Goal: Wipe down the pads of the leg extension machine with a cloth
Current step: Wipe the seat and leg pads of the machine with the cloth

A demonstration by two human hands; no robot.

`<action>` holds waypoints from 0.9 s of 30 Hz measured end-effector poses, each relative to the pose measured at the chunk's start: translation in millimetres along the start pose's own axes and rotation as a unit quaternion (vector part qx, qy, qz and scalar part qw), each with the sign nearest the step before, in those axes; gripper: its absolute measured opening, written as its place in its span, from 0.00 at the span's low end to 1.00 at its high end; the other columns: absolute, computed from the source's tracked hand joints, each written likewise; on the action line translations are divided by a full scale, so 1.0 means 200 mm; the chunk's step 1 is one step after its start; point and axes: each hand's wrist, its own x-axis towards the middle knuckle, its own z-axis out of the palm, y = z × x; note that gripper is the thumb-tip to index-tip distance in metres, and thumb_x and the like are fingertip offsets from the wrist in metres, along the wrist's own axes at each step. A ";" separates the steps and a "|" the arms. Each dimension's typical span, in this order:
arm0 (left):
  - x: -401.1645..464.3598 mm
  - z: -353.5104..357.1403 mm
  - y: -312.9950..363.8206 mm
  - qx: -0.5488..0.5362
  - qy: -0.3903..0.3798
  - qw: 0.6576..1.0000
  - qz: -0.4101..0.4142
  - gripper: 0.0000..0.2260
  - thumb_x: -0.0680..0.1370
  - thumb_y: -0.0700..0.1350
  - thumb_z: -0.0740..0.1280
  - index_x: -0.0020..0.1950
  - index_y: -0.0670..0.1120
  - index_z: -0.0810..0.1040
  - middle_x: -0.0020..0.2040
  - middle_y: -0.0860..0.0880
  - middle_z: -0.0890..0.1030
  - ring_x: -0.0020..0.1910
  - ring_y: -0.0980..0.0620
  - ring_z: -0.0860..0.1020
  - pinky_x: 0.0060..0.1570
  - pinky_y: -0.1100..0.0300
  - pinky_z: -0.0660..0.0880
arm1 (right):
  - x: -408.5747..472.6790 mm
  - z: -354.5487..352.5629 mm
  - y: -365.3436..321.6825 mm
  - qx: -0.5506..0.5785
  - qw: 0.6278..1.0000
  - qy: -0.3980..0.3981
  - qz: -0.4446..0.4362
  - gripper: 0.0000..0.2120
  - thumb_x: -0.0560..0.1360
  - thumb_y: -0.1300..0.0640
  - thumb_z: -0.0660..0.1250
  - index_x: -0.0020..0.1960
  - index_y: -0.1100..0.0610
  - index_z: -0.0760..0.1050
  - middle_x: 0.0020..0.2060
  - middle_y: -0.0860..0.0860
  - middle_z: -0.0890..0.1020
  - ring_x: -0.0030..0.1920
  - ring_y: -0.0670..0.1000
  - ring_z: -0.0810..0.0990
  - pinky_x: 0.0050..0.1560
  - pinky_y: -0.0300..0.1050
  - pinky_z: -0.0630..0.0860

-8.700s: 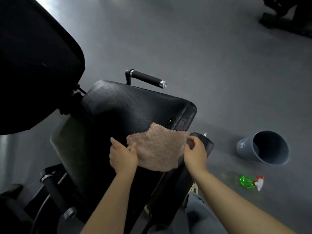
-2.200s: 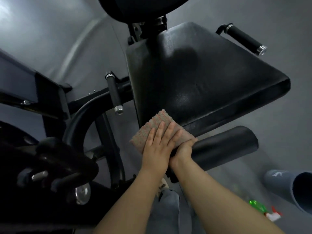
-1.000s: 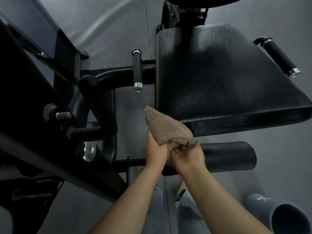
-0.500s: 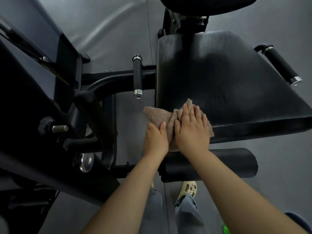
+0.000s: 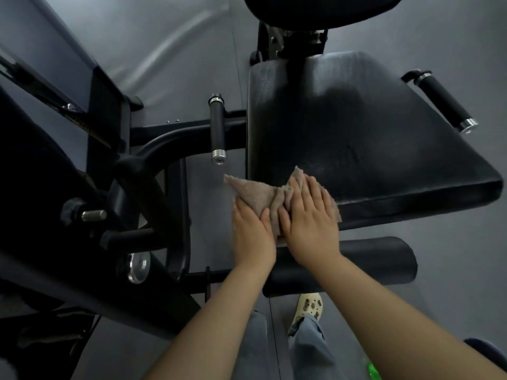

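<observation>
Cloth [image 5: 260,194] sits bunched at the front left corner of the seat pad [image 5: 370,138], part hanging off the left edge. It looks soft, light and floppy, so I judge flat palm pressure beats pinching. My right hand [image 5: 308,215] lies flat on it, fingers straight. My left hand [image 5: 251,231] grips the loose end. Open pad lies to the right; side handle [image 5: 218,130] stands close left, roller pad [image 5: 370,259] just below.

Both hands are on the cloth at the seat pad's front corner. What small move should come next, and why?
Probably slide the right hand rightward, pressing the cloth along the front edge of the seat pad: the cloth covers only the near left corner.
</observation>
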 end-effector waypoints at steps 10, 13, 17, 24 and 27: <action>0.05 0.15 0.30 0.376 -0.070 0.903 0.194 0.31 0.81 0.56 0.44 0.74 0.36 0.37 0.76 0.38 0.40 0.75 0.42 0.40 0.73 0.49 0.39 | 0.05 -0.06 0.33 0.028 0.984 0.039 0.174 0.30 0.80 0.44 0.41 0.76 0.59 0.46 0.76 0.55 0.51 0.76 0.53 0.45 0.73 0.46 0.38; 0.06 0.12 0.28 0.377 -0.077 0.898 0.214 0.30 0.81 0.56 0.44 0.74 0.38 0.38 0.76 0.39 0.41 0.75 0.43 0.41 0.74 0.49 0.41 | 0.08 -0.05 0.27 0.040 0.974 0.038 0.222 0.28 0.81 0.47 0.45 0.77 0.59 0.47 0.77 0.55 0.50 0.76 0.54 0.44 0.73 0.48 0.37; 0.02 0.02 0.10 0.370 -0.011 0.891 0.264 0.30 0.79 0.55 0.50 0.74 0.37 0.55 0.74 0.37 0.57 0.74 0.42 0.56 0.72 0.49 0.52 | 0.02 0.03 0.09 0.063 0.974 0.052 0.212 0.33 0.76 0.42 0.34 0.76 0.57 0.42 0.76 0.55 0.42 0.75 0.55 0.38 0.72 0.49 0.33; -0.01 -0.04 -0.11 0.389 0.041 0.872 0.295 0.38 0.68 0.48 0.75 0.69 0.32 0.61 0.66 0.33 0.70 0.66 0.38 0.70 0.67 0.45 0.61 | -0.07 0.19 -0.05 0.057 0.988 0.092 0.108 0.27 0.81 0.46 0.37 0.75 0.60 0.47 0.75 0.58 0.49 0.75 0.55 0.36 0.73 0.54 0.41; -0.03 0.00 -0.08 0.415 0.025 0.860 0.296 0.46 0.66 0.49 0.75 0.71 0.32 0.50 0.68 0.32 0.67 0.69 0.38 0.65 0.73 0.48 0.50 | -0.11 0.20 0.07 0.037 0.995 0.092 0.020 0.28 0.81 0.47 0.43 0.76 0.58 0.42 0.76 0.56 0.48 0.76 0.54 0.41 0.74 0.53 0.44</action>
